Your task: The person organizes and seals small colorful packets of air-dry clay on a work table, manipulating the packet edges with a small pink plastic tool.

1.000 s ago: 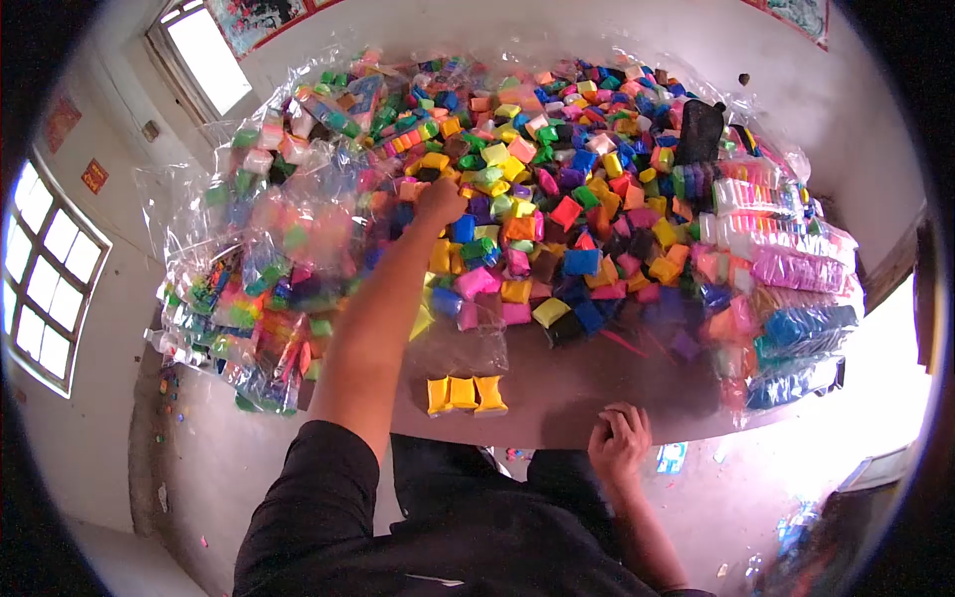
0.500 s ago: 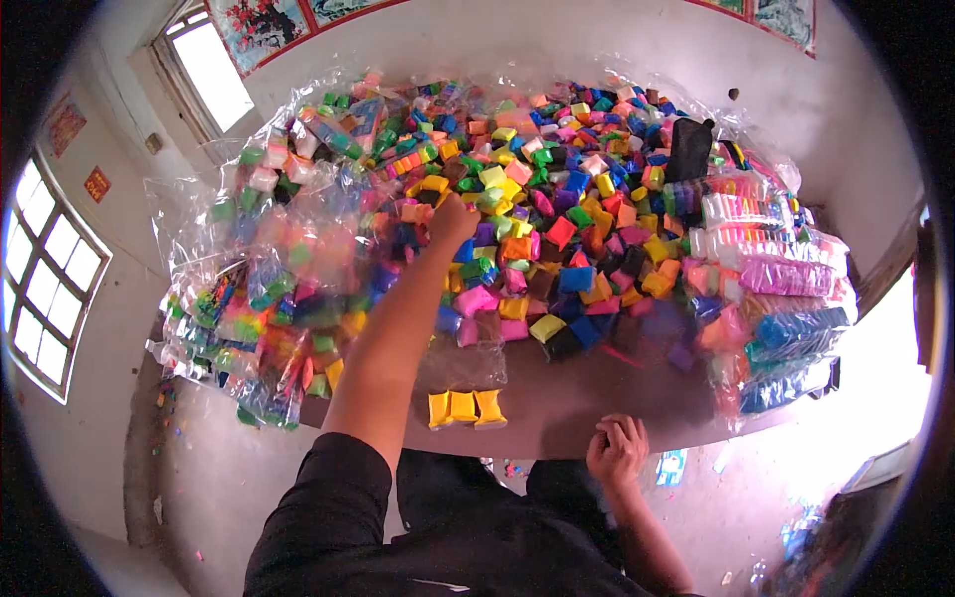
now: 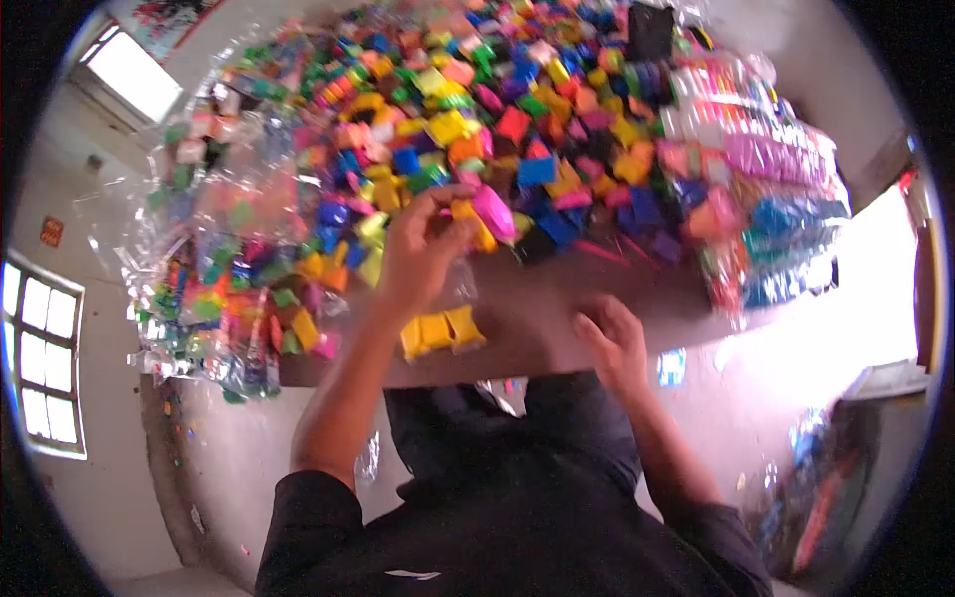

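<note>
A big heap of small coloured packets (image 3: 517, 129) covers the brown table (image 3: 557, 298). My left hand (image 3: 423, 254) hovers at the heap's near edge, fingers curled on a yellow packet (image 3: 466, 213), with a pink packet (image 3: 494, 211) just beside it. Three yellow packets (image 3: 438, 330) lie in a row near the table's front edge, directly below that hand. My right hand (image 3: 612, 338) rests on the front edge with its fingers spread and nothing in it.
Clear plastic bags full of mixed packets (image 3: 229, 289) hang over the table's left side. Bagged rows of pink and blue packets (image 3: 776, 199) are stacked at the right. A black object (image 3: 652, 30) stands at the back. Bare floor lies below the table.
My left hand has drawn back from deep in the heap toward the front, now with a yellow packet in it. My right hand has opened and shifted up onto the table edge. The view has tilted downward.
</note>
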